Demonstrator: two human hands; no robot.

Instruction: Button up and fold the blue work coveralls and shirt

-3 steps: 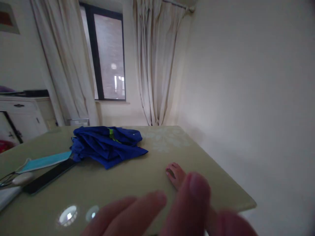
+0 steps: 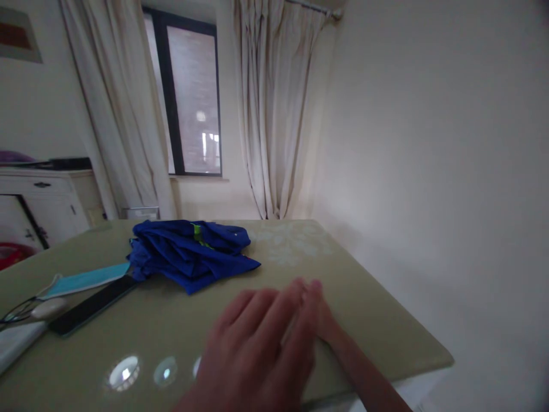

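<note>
My left hand (image 2: 257,343) reaches in over the table from the bottom, its back toward me and somewhat blurred. Its thumb and forefinger tips come together in front of my right hand (image 2: 321,320). They touch or overlap that hand; which of the two I cannot tell. The right forearm comes from the lower right, low over the tabletop. Most of the right fingers are hidden behind the left hand; the earlier frame shows them curled in, thumb toward fingertips. Anything pinched in either hand is too small or hidden to make out.
A crumpled blue folding umbrella (image 2: 184,252) lies on the pale green table (image 2: 386,320). To its left are a light-blue face mask (image 2: 88,279), a black phone-like slab (image 2: 92,303), a whitish rounded object (image 2: 49,309) and a white object (image 2: 17,343). A wall runs along the right.
My left hand has moved away from the camera to my right hand, its thumb and forefinger closing together. The right hand stays low over the table. The view has shifted slightly.
</note>
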